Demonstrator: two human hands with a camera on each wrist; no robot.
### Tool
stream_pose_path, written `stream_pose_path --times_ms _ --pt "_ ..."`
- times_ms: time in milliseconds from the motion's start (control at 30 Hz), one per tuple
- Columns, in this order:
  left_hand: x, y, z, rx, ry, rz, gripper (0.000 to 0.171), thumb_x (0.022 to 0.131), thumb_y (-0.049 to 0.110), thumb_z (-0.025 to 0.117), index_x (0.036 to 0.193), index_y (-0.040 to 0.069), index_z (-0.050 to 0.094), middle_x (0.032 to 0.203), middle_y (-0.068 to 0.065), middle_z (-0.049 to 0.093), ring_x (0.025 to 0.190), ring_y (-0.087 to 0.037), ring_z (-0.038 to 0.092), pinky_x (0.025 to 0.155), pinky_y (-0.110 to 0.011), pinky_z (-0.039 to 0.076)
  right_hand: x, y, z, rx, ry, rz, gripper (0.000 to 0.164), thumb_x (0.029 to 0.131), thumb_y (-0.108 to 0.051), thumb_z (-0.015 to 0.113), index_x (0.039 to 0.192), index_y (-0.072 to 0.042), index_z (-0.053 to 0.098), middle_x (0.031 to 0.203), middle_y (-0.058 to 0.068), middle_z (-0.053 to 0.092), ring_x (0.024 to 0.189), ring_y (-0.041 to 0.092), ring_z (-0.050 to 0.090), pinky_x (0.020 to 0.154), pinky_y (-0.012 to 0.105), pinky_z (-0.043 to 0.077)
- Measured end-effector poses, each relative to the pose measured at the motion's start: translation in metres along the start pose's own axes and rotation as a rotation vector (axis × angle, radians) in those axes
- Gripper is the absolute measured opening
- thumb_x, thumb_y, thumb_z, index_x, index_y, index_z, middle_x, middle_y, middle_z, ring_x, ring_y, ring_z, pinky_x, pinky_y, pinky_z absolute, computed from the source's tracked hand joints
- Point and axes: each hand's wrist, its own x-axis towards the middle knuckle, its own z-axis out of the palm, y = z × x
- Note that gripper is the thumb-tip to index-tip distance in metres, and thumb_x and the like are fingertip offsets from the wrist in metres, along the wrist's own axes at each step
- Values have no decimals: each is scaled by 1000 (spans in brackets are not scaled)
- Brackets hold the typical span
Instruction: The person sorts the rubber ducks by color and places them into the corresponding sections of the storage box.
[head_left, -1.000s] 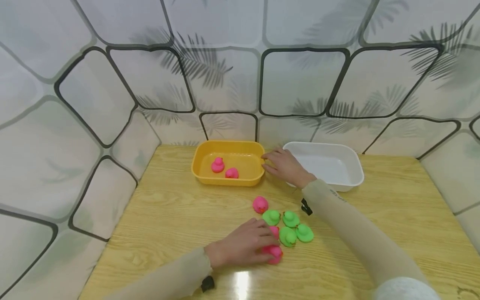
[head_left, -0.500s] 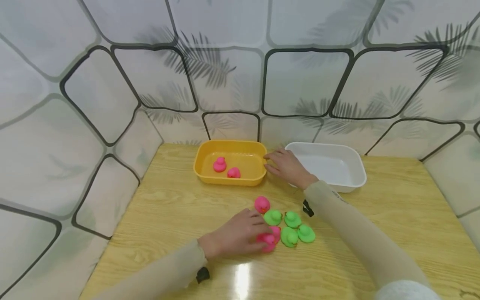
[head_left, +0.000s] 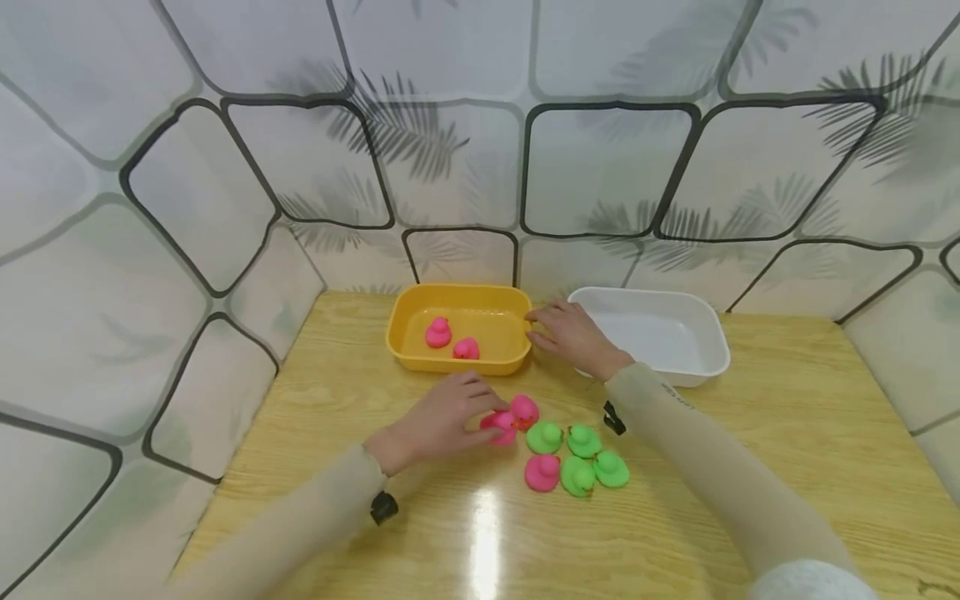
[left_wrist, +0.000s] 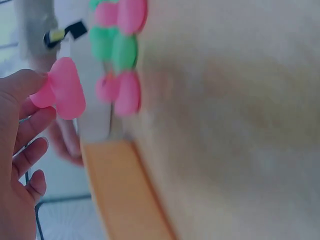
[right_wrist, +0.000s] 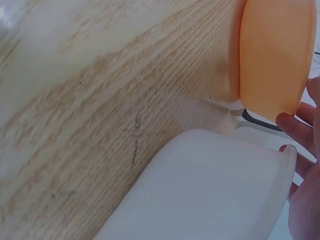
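My left hand point(head_left: 442, 417) pinches a pink rubber duck point(left_wrist: 70, 90) between thumb and fingertips, close beside another pink duck point(head_left: 523, 411) on the table. A further pink duck point(head_left: 542, 472) sits nearer me, against several green ducks point(head_left: 579, 475). Two pink ducks point(head_left: 438, 332) lie in the yellow tray point(head_left: 397, 350). My right hand point(head_left: 573, 337) reaches over the white tray point(head_left: 712, 375), its relaxed fingertips at the yellow tray's right rim. The right wrist view shows its fingers point(right_wrist: 297, 131) by the yellow wall, others partly hidden behind the white tray's rim.
The two trays stand side by side at the back of the wooden table point(head_left: 315, 433), near the patterned wall point(head_left: 607, 167). The white tray is on the right. A glare spot point(head_left: 483, 542) shows on the table's front part.
My left hand has carried one pink duck away from the front of the cluster, back and to the left toward the yellow tray. The right hand has stayed at the yellow tray's rim.
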Motion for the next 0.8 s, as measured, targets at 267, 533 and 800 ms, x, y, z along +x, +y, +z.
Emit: stream_pose_path --times_ms 267,533,800 --pt "5 -38 -27 68 107 -31 26 89 24 84 110 9 77 101 -1 74 96 -22 61 92 -39 49 -1 -1 -1 -21 -5 -6 37 106 -29 61 133 -3 66 130 12 70 125 37 54 107 56 42" --pt "11 -71 -41 73 99 -181 26 93 23 80 111 5 76 103 -6 74 94 -26 56 88 -42 47 -1 -1 -4 -31 7 -16 37 106 -28 61 132 -2 66 130 13 70 125 38 54 106 57 42" --pt "20 -93 -41 78 100 -287 29 92 20 80 113 1 75 108 -13 75 98 -32 59 90 -46 50 -1 -2 -4 -36 -10 -4 38 107 -29 60 133 -3 65 131 13 69 126 38 53 107 57 41"
